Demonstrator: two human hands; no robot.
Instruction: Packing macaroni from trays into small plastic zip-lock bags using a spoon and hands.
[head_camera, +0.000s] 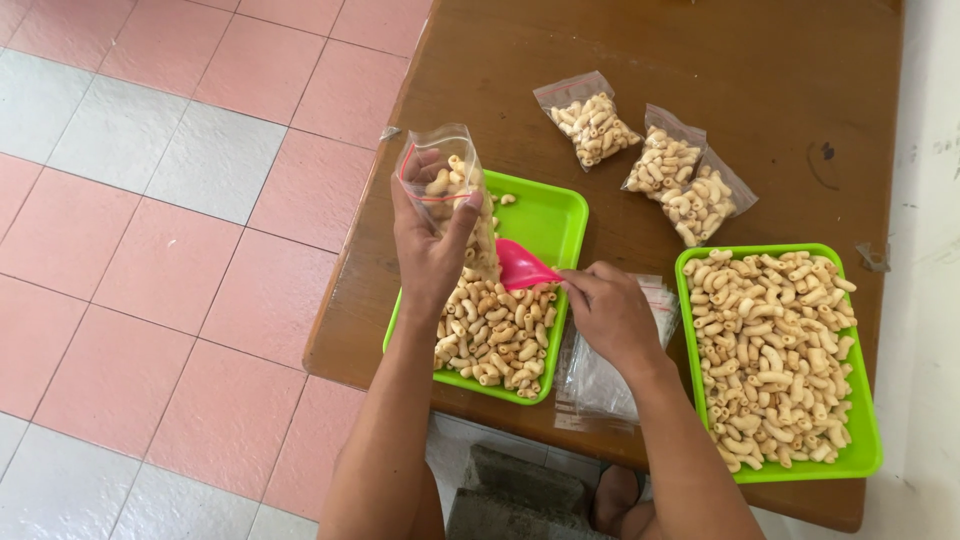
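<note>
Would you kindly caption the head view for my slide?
Left hand holds a clear bag while right hand scoops macaroni snacks with a pink scoop.

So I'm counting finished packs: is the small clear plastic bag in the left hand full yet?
Not full. The small clear plastic bag, held up by the left hand, shows only a few pale curled snack pieces inside.

Clear zip bag (442, 185) upright, partly filled with macaroni snacks, pink scoop (522, 267) tilted beneath it

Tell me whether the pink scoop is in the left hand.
No: the pink scoop is in the right hand; the left hand holds a clear bag.
</note>
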